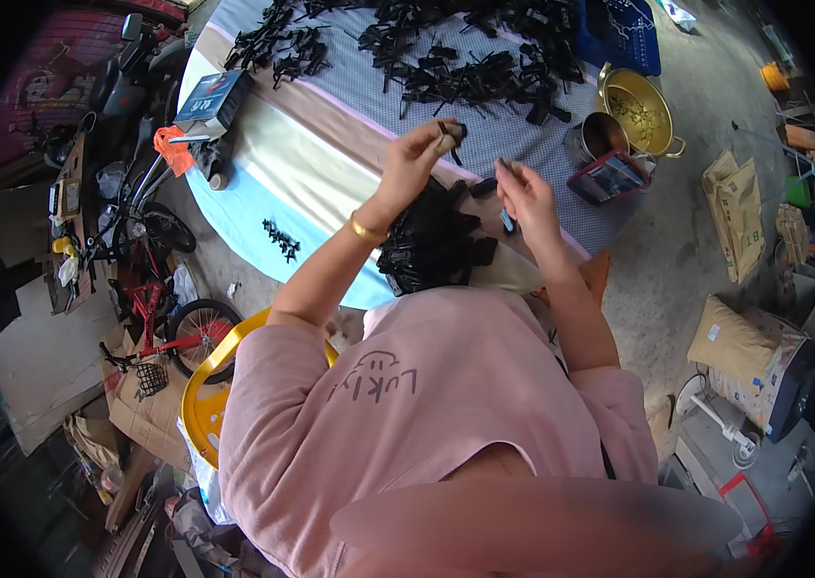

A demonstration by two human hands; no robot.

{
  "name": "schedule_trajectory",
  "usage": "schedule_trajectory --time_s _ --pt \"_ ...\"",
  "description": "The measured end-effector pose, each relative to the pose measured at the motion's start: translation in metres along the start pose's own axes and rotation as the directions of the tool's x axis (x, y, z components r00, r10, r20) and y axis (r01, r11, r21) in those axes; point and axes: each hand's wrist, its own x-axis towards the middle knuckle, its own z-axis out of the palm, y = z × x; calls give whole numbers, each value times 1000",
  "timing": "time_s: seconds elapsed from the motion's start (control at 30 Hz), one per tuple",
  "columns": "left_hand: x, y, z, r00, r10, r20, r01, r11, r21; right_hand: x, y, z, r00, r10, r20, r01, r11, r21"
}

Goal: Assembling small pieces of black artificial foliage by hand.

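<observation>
Cluttered floor (653, 308) around a cloth-covered table (277, 144) strewn with black parts.
Across the far side spreads the big pile (470, 72); a smaller heap (426, 246) sits at the near edge. Left hand (414, 159) pinches one part (461, 131) above the cloth; right hand (530, 197) is half curled, and I cannot tell whether it grips the blue piece (507, 220) just beside it. That pinched part looks light, stiff and rather smooth, its thin ends probably fragile: best held by a thicker stretch.
</observation>
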Motion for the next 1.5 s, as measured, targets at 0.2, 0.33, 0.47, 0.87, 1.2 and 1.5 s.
schedule_trajectory --time_s 0.2,0.33,0.47,0.87,1.2,1.5 --pt "-52 35 -4 924 -314 217 376 650 -660 1 -18 25 983 -5 185 -28 985 172" --pt "-66 46 -17 878 -328 348 473 483 -737 -14 -28 30 948 -155 277 114 980 161" --pt "-69 62 -18 804 -347 484 595 475 -649 -21 -36 27 865 -353 357 426 893 -148" --pt "-78 72 1 941 -321 107 338 887 -314 -41 -31 32 924 -317 215 369 887 -278" --pt "-84 80 4 981 -194 21 194 981 -21 -49 -38 42 878 -395 269 474 791 -386" --pt "-84 86 6 995 -87 -49 94 986 138 -52 -40 45 924 -256 285 345 879 -329"
